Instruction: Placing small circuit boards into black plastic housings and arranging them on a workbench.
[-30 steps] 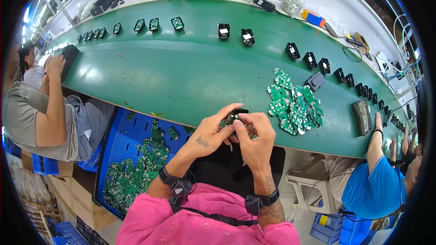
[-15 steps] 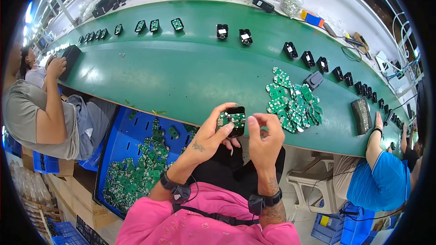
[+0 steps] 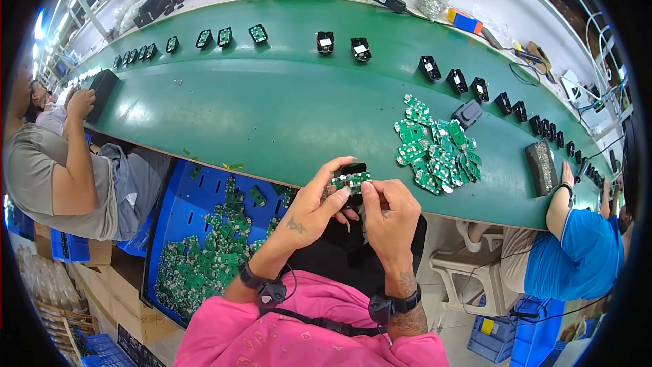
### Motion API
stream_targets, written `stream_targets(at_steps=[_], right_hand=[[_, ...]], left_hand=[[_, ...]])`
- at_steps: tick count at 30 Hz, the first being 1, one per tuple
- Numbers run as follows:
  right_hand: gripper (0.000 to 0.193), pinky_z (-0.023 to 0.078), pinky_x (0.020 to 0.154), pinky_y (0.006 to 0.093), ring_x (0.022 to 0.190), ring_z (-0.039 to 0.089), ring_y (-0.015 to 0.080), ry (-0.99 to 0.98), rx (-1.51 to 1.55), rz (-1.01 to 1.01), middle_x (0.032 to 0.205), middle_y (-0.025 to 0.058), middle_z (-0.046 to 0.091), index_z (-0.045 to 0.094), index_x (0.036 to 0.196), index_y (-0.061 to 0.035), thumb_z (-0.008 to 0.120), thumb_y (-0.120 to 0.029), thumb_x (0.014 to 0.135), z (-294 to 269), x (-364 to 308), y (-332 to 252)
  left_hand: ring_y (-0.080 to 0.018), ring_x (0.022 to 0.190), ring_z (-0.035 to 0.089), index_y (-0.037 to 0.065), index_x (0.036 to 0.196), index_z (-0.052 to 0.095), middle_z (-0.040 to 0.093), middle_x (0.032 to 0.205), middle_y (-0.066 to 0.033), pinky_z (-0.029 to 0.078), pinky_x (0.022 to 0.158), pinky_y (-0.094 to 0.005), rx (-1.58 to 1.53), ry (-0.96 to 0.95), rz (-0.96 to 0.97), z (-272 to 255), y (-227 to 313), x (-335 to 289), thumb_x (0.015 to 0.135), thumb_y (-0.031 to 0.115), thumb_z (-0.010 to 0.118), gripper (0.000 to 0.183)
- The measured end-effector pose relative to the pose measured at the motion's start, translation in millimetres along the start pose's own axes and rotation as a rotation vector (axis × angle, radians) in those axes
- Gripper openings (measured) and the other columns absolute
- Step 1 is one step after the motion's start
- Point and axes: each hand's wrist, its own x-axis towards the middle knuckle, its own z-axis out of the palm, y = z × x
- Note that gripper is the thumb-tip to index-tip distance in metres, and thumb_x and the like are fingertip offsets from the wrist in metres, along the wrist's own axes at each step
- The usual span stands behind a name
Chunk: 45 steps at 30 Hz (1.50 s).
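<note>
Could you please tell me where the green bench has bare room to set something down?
The widest bare stretch is the middle of the green bench, bordered by the dark block leftward, the circuit-board pile rightward and the row of black housings behind; only tiny bits dot it. It is crowded at the pile and the grey casing.

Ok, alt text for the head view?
A person's left hand holds a green circuit board and black case; right hand touches the board's end, beside a green workbench. Boards lie heaped at right; a blue tray, lower left, holds more.
</note>
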Motion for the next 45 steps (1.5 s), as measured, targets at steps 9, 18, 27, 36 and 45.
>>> stream_targets(at_steps=[9,18,27,36,45], right_hand=[[0.011,0.043,0.055,0.0228,0.064,0.056,0.0082,-0.005,0.088,0.007,0.084,0.0043,0.063,0.071,0.096,0.0003,0.073,-0.001,0.085,-9.4,0.2,-9.6],[0.011,0.042,0.054,0.0238,0.063,0.055,0.0083,-0.121,0.114,-0.102,0.086,0.0043,0.06,0.071,0.094,-0.0016,0.072,0.001,0.083,-6.4,2.4,-7.7],[0.006,0.049,0.061,0.0242,0.072,0.06,0.0116,-0.075,0.128,-0.133,0.091,0.007,0.06,0.063,0.095,0.0012,0.066,0.001,0.089,-9.6,-3.1,-6.2],[0.006,0.049,0.061,0.0241,0.071,0.059,0.0095,-0.119,0.273,-0.016,0.089,0.0053,0.059,0.059,0.093,0.0014,0.062,-0.003,0.096,-19.1,-11.7,-15.9],[0.006,0.048,0.061,0.038,0.07,0.06,0.0319,-0.173,-0.179,-0.178,0.085,0.0145,0.06,0.059,0.093,0.0005,0.064,0.0,0.091,-34.7,-0.4,-31.4]], left_hand=[[-0.0126,0.075,0.064,0.005,0.152,0.034,0.064,0.105,-0.0089,0.054,0.068,-0.0256,0.193,0.047,0.025,8.9,1.4,-3.4,0.103,0.011,0.048,0.051],[-0.013,0.075,0.063,0.005,0.153,0.034,0.062,0.098,-0.0117,0.054,0.069,-0.028,0.361,0.014,0.039,22.1,4.1,-7.3,0.103,0.008,0.047,0.052],[-0.0157,0.081,0.062,0.004,0.153,0.032,0.06,0.104,-0.0132,0.052,0.073,-0.0297,0.365,0.075,0.04,27.9,15.1,-8.7,0.102,0.007,0.048,0.054],[-0.0402,0.104,0.058,0.0,0.152,0.031,0.055,0.122,-0.0267,0.049,0.09,-0.0425,0.55,0.123,0.31,36.0,15.2,-14.2,0.099,0.004,0.047,0.055],[-0.0381,0.117,0.059,-0.002,0.15,0.035,0.054,0.133,-0.0259,0.046,0.099,-0.0387,0.707,0.198,0.418,40.7,19.9,-17.1,0.098,0.003,0.052,0.055]])
